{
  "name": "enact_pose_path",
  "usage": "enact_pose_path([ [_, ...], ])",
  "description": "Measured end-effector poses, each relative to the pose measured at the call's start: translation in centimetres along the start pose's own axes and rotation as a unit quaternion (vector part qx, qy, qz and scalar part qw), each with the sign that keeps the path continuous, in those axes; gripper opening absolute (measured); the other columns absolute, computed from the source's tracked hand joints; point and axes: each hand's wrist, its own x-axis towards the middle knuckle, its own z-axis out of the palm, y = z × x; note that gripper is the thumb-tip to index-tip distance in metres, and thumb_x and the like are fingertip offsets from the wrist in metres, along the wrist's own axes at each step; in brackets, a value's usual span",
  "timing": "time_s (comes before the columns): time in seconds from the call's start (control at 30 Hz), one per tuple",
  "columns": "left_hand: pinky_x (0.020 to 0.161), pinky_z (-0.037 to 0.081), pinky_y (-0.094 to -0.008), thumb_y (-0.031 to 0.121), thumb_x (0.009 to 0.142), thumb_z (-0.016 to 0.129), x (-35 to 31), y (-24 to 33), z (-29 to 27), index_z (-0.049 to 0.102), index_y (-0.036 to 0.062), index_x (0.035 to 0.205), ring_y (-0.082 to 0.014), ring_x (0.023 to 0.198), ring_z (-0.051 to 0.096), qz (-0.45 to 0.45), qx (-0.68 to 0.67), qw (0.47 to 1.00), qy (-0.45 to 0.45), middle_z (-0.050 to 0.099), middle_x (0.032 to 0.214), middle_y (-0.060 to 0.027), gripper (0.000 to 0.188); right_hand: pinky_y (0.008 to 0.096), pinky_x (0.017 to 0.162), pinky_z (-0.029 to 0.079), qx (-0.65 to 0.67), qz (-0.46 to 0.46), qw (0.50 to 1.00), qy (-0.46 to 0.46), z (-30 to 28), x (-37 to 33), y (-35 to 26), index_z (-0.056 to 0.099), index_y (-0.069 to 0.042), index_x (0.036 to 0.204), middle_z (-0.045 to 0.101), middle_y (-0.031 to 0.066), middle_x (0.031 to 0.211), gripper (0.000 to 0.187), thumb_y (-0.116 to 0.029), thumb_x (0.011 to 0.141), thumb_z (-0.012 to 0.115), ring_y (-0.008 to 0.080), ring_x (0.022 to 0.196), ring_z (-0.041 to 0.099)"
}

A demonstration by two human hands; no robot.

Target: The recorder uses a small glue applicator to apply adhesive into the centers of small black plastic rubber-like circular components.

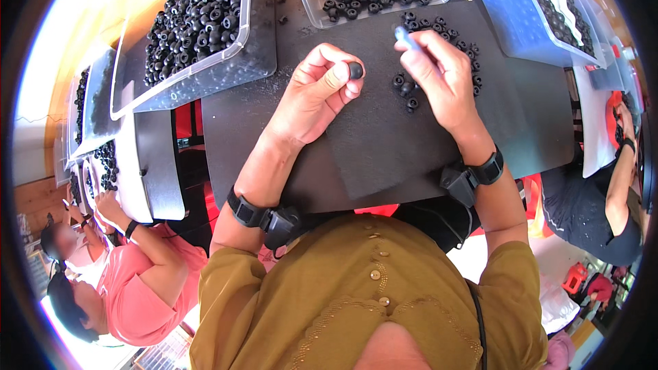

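Between the thumb and fingers of my left hand (312,96) is a small, round black part (355,70), held above the dark table. My right hand (445,85) pinches a slim light-blue tool (407,39); its exact kind is hard to make out. The two hands are apart, with the tool to the right of the held part. Beneath and around my right hand lie several loose black parts (411,104), round with a hollow centre, on a dark mat (370,144). My right hand hides some of them.
A clear bin (264,48) heaped with black parts stands at the far left. Another clear bin (312,3) with fewer parts is at the back middle. A bluish bin (521,31) is at the far right. People work at tables on both sides.
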Motion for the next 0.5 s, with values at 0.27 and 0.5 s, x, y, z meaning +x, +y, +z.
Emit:
enact_pose_path([
  [0.27,0.077,0.051,-0.0246,0.011,0.094,0.063,-0.1,-1.0,0.6,0.061,0.0048,0.105,-0.0097,0.083,0.059,0.005,0.07,0.998,-0.001,0.065,0.094,-0.0051,0.012,0.0251,0.05,0.037,0.019,-0.015,0.994,-0.107,0.6,-0.2,-0.9,0.065,-0.003,0.088,0.057,0.0014,0.065,0.025,-0.023,0.081,0.077,0.0081,0.055,0.049],
  [0.5,0.074,0.051,-0.0264,0.007,0.092,0.064,-0.6,0.9,1.3,0.061,0.0045,0.099,-0.0135,0.083,0.06,0.044,0.212,0.976,-0.036,0.062,0.095,-0.0078,0.007,0.0233,0.051,0.037,0.081,0.009,0.99,-0.112,0.0,-0.3,-0.8,0.067,-0.003,0.087,0.058,-0.0028,0.063,0.014,-0.016,0.087,0.072,0.0032,0.055,0.047],
])
